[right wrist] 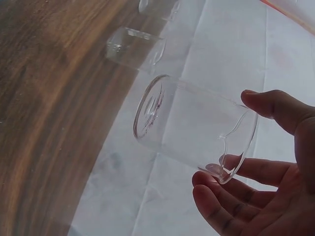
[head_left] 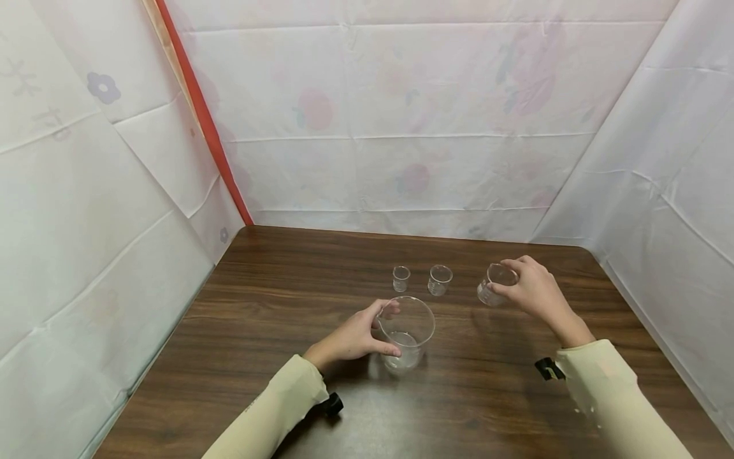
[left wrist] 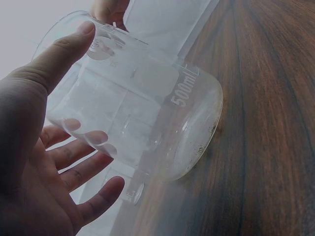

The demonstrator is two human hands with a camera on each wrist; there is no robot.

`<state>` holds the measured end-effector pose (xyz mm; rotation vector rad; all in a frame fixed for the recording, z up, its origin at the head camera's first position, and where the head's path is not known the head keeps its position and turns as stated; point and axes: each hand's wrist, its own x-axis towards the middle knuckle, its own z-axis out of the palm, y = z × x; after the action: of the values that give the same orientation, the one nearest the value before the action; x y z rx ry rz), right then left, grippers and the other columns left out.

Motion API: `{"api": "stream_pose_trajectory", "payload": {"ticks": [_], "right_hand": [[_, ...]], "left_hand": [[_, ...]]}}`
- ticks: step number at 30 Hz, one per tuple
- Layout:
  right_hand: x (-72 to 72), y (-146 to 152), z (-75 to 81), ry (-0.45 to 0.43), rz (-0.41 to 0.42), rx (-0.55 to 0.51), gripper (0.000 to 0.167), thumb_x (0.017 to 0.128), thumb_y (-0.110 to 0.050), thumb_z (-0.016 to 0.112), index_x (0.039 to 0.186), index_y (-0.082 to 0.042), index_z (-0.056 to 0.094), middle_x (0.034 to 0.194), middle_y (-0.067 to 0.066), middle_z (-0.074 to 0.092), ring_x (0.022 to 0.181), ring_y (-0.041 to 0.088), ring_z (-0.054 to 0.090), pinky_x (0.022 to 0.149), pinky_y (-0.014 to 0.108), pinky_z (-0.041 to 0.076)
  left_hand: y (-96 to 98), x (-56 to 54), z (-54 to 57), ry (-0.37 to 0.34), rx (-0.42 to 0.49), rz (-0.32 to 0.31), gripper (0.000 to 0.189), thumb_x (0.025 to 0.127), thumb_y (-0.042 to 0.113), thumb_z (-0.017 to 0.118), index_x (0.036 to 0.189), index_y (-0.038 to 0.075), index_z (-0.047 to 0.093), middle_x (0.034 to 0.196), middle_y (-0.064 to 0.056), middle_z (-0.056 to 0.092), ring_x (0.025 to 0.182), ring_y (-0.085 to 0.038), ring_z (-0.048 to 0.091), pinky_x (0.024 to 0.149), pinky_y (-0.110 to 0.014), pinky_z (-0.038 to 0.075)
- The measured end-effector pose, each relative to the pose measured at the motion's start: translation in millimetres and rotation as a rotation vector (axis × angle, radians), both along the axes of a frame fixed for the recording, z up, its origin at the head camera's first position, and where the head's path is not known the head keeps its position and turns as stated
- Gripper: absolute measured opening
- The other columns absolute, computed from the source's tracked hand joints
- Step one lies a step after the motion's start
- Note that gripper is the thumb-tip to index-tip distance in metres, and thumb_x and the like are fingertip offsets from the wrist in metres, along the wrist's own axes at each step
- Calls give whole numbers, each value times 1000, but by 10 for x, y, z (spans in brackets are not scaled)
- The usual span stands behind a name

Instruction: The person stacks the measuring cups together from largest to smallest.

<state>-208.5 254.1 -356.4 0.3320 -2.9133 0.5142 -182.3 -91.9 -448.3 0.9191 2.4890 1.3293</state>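
In the head view, my left hand (head_left: 354, 333) holds a large clear glass beaker (head_left: 408, 341) on the table, thumb on the near side and fingers round the far side. The left wrist view shows a 500ml mark on this beaker (left wrist: 142, 98). Farther right, my right hand (head_left: 538, 290) pinches a smaller glass beaker (head_left: 489, 294) by its rim, thumb opposite the fingers. That beaker (right wrist: 189, 130) looks raised off the wood in the right wrist view. Both beakers are see-through with no contents showing.
Two smaller glass beakers stand behind the large one: the smallest beaker (head_left: 401, 280) on the left and a slightly bigger beaker (head_left: 439, 282) beside it. The dark wooden table (head_left: 275, 306) meets white printed sheets (head_left: 447, 115) at the back and both sides.
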Motion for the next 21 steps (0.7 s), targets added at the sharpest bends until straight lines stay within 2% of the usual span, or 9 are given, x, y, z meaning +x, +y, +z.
{"api": "stream_pose_trajectory", "payload": {"ticks": [10,21], "right_hand": [[41,-81,113,16,12,-8,59,82,-34,75,124,5,61,106,22,59,80,28,53,69,42,41],[70,-149,191,29,44,-18,56,82,-33,76,122,4,63,102,20,59,79,26,52,66,35,37]], "left_hand": [[-3,-17,-8,8,4,-5,82,76,36,83,142,14,40,140,-10,56,126,-24,54,93,-33,48],[-6,-11,-16,-2,4,-7,83,76,36,83,143,12,39,141,-10,55,127,-22,53,95,-33,48]]}}
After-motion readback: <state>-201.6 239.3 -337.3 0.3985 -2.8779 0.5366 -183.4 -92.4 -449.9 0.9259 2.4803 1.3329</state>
